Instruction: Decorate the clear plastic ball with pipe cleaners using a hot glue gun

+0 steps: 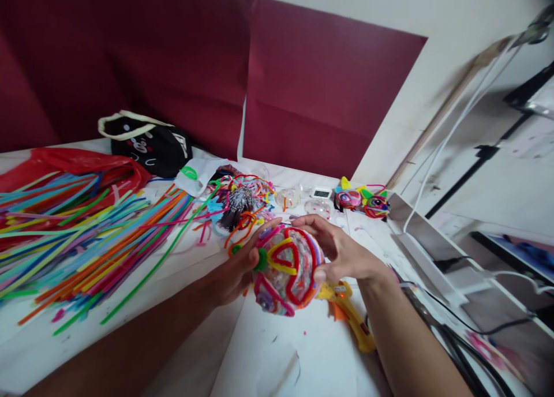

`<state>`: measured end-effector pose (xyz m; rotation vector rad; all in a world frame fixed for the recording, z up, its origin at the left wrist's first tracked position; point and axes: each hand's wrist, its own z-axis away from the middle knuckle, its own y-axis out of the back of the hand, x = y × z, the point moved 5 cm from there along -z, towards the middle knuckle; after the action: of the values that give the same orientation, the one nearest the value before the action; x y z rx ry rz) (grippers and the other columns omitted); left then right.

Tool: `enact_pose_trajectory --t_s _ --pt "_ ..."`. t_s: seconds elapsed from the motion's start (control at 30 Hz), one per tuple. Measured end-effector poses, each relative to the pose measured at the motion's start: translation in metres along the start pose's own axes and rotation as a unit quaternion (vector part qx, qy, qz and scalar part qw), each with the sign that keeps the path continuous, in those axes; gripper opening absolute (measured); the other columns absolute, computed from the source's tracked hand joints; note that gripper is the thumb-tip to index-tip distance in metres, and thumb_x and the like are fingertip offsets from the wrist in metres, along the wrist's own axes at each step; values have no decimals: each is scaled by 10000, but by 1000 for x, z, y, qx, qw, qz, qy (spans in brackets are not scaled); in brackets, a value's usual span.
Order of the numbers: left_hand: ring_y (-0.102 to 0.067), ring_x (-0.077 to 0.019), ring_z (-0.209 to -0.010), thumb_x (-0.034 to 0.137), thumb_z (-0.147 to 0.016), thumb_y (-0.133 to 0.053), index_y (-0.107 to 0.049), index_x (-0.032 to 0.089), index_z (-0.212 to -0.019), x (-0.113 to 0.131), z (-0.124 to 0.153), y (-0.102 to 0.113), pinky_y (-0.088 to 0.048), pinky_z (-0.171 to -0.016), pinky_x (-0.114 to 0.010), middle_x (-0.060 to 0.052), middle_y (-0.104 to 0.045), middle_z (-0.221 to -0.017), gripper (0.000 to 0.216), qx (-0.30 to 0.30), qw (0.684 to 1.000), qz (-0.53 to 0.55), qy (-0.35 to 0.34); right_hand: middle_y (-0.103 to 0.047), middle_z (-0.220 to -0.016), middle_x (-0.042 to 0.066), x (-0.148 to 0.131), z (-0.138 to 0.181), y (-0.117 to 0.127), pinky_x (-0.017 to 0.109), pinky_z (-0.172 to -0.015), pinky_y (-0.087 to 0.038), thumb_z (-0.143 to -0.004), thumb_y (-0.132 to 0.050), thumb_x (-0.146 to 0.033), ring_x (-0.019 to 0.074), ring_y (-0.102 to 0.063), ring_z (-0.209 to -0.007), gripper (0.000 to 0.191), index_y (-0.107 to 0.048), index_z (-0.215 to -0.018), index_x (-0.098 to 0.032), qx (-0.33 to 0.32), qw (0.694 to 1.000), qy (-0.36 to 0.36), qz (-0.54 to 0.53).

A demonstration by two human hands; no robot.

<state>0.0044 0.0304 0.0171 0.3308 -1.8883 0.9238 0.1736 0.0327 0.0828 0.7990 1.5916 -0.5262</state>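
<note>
Between my two hands is a clear ball decorated with pipe cleaners (289,270), held above the white table. Red, yellow, pink, purple and orange strips curve over its surface, and a green tuft sits on its left side. My left hand (239,270) grips it from the left, thumb beside the green tuft. From the right, my right hand (340,250) holds it with fingers over the top and thumb on the near side. Partly behind the ball and my right forearm lies a yellow glue gun (352,316) with a small red light. Some fingertips are hidden behind the ball.
Loose pipe cleaners (108,247) spread across the left, beside a red plastic bag (86,160) and a black pouch (149,146). A tangled pile of pipe cleaner pieces (246,198), a small digital display (321,193) and decorated pieces (362,201) stand behind. Cables (459,333) run along the right.
</note>
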Motion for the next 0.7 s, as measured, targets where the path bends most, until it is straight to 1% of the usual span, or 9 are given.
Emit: enact_pose_trajectory --t_s 0.1,0.17,0.2,0.27,0.33,0.4,0.5,0.63,0.7 --pt "-598 -338 -1220 711 -760 -624 -261 360 -1517 2 -1 7 -538 -868 -411 -106 -552 -1428 910 19 1000 -2 22 -609 -1249 84 8 -1 3 359 -948 -471 -580 -909 -322 226 -613 -1106 788 -467 -1227 -236 3 999 -12 -31" --pt "-573 -347 -1251 728 -768 -600 -267 350 -1516 9 -3 9 -503 -946 -452 -108 -534 -1445 902 30 999 -27 22 -610 -1226 71 12 -2 5 344 -901 -490 -570 -913 -319 215 -626 -1056 788 -478 -1223 -239 5 998 -25 -50" --pt "-549 -353 -1277 726 -767 -604 -268 338 -1517 14 -4 9 -476 -987 -466 -113 -523 -1454 909 39 998 -49 15 -609 -1218 64 14 -2 7 338 -886 -495 -567 -914 -317 210 -629 -1037 781 -487 -1217 -241 5 998 -32 -56" --pt "-439 -362 -1376 681 -762 -653 -285 315 -1513 25 -6 9 -391 -1089 -485 -119 -446 -1513 913 70 991 -113 -9 -618 -1184 49 16 -4 9 325 -862 -500 -563 -915 -311 199 -631 -1003 757 -510 -1198 -237 6 997 -47 -58" --pt "-333 -384 -1438 696 -699 -704 -294 296 -1510 37 -6 7 -324 -1142 -507 -135 -370 -1552 993 79 981 -173 -45 -631 -1136 34 16 -5 10 308 -839 -502 -562 -916 -299 186 -629 -977 732 -528 -1179 -231 9 996 -63 -57" --pt "-256 -396 -1470 710 -645 -737 -304 303 -1505 44 -5 4 -297 -1162 -520 -136 -333 -1567 1045 66 972 -219 -63 -638 -1099 22 16 -6 11 296 -823 -501 -557 -917 -291 175 -625 -959 721 -534 -1164 -225 11 995 -82 -57" --pt "-203 -399 -1489 639 -644 -787 -321 345 -1498 47 -1 -2 -287 -1175 -519 -97 -292 -1596 1016 37 958 -282 -45 -641 -1075 13 13 -7 9 294 -824 -500 -558 -914 -283 164 -625 -938 712 -531 -1155 -214 1 992 -110 -54" --pt "-319 -410 -1435 553 -630 -837 -345 332 -1496 50 3 -12 -257 -1188 -540 -88 -325 -1576 1020 -3 928 -371 -34 -648 -1045 19 15 -9 4 303 -783 -515 -576 -905 -301 172 -635 -908 717 -513 -1168 -204 -24 989 -142 -36" --pt "-358 -409 -1408 534 -595 -862 -379 317 -1481 51 3 -18 -263 -1187 -535 -90 -363 -1547 1032 -23 910 -411 -43 -650 -1020 10 18 -11 3 316 -814 -513 -572 -908 -311 177 -632 -923 715 -517 -1161 -204 -31 988 -151 -27"
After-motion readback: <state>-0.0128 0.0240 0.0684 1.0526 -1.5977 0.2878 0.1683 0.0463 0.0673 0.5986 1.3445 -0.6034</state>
